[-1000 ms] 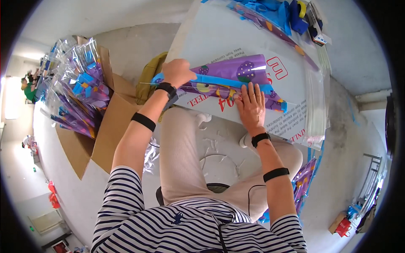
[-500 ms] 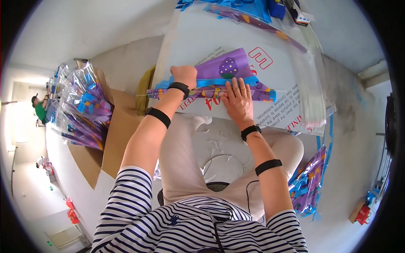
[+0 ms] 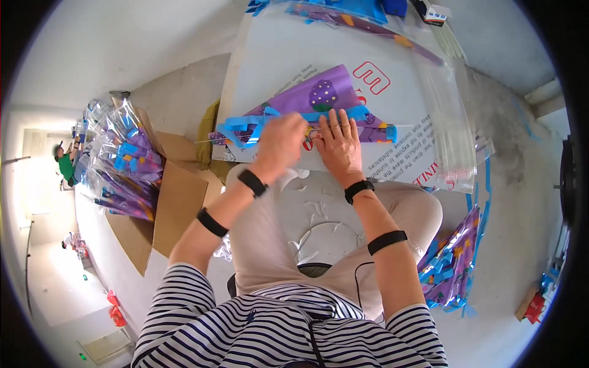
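On the board lies a rolled purple printed sheet [image 3: 323,92] with yellow and dark berry-like shapes, partly unrolled at its far side. It looks like a folded kite, with a thin clear rod along its near edge. A blue ribbon [image 3: 242,121] runs across it and loops around its left part. My left hand [image 3: 282,146] is closed, slightly blurred, over the near edge of the roll, with the ribbon running to its fingers; the fingertips are partly hidden. My right hand [image 3: 339,144] lies flat on the roll, fingers stretched out, pressing it to the board.
The white printed board [image 3: 294,61] rests before my knees. Clear plastic sleeves [image 3: 451,135] lie along its right side. An open cardboard box [image 3: 184,211] with bagged purple bundles [image 3: 132,153] stands left. More purple pieces [image 3: 451,257] are at lower right. Another person [image 3: 66,165] is far left.
My left hand has come nearer and slightly right, from the far side of the roll to its near edge. The blue ribbon now loops around the left part. My right hand stays pressed down.
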Action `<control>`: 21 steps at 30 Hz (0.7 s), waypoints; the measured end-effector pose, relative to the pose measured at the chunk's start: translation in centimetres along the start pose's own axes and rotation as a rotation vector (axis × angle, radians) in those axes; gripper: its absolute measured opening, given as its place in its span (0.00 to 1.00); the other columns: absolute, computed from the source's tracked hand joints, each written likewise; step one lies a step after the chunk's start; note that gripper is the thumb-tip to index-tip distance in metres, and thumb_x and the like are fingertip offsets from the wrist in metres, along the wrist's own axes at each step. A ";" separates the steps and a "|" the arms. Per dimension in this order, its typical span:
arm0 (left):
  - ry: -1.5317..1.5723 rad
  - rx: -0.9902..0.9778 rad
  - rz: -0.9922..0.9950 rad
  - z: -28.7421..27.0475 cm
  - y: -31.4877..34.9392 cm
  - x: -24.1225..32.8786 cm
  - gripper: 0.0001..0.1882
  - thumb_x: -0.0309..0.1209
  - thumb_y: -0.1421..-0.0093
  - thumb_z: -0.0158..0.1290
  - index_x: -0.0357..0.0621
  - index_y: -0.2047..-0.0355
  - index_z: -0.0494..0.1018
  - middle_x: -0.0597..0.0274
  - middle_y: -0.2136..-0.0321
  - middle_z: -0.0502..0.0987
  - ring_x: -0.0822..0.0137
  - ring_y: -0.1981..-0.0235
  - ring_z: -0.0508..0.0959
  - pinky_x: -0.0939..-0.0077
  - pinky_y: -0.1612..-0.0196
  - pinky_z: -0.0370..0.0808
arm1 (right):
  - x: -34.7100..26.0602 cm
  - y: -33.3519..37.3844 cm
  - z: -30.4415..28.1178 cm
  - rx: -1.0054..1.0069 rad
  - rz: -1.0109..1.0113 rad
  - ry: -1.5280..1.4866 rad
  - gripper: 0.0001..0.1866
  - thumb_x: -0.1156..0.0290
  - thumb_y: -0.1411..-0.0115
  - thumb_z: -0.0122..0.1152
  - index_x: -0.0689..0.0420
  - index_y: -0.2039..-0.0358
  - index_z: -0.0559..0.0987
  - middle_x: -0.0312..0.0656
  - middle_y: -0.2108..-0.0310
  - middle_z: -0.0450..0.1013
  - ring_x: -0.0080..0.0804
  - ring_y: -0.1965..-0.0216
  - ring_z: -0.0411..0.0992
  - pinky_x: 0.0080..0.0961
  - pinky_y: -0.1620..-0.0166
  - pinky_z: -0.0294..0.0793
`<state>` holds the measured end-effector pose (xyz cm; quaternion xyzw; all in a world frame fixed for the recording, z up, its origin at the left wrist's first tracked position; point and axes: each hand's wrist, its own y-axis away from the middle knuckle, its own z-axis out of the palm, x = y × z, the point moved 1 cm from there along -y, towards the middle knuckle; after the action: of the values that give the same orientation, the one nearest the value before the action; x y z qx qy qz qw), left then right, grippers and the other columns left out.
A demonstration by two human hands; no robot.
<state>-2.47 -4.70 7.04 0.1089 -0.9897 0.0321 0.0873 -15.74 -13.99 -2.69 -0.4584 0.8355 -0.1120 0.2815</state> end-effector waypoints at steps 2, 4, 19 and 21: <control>-0.030 0.228 0.116 3.0 2.0 1.5 0.17 0.24 0.42 0.53 0.36 0.51 0.74 0.53 0.48 0.74 0.52 0.44 0.73 0.56 0.44 0.69 | -0.2 -0.2 0.1 -0.003 -0.006 -0.001 0.27 0.56 0.35 0.56 0.56 0.40 0.74 0.48 0.35 0.65 0.50 0.32 0.59 0.50 0.30 0.55; -0.022 0.166 0.054 4.4 2.4 1.3 0.23 0.24 0.40 0.51 0.35 0.43 0.70 0.52 0.40 0.69 0.52 0.38 0.68 0.57 0.38 0.66 | -0.3 -0.3 0.1 0.019 -0.030 0.018 0.27 0.57 0.36 0.58 0.55 0.39 0.74 0.48 0.35 0.66 0.50 0.31 0.59 0.50 0.31 0.55; -0.030 0.243 -0.127 5.6 3.6 -1.8 0.33 0.38 0.42 0.62 0.38 0.39 0.68 0.53 0.37 0.67 0.52 0.36 0.66 0.50 0.33 0.59 | -0.6 -0.5 -0.3 -0.014 -0.043 0.075 0.28 0.54 0.35 0.59 0.54 0.38 0.73 0.46 0.34 0.65 0.49 0.32 0.60 0.49 0.32 0.58; -0.016 0.263 -0.137 5.9 3.9 -2.3 0.35 0.41 0.42 0.63 0.38 0.38 0.67 0.52 0.37 0.66 0.52 0.35 0.66 0.49 0.33 0.59 | -0.7 -0.5 -0.3 -0.027 -0.048 0.075 0.29 0.54 0.35 0.59 0.54 0.37 0.73 0.46 0.34 0.65 0.49 0.31 0.59 0.49 0.32 0.58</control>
<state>-2.06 -0.95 0.66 0.1867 -0.9679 0.1548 0.0663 -15.24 -13.75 -1.97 -0.4777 0.8357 -0.1247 0.2407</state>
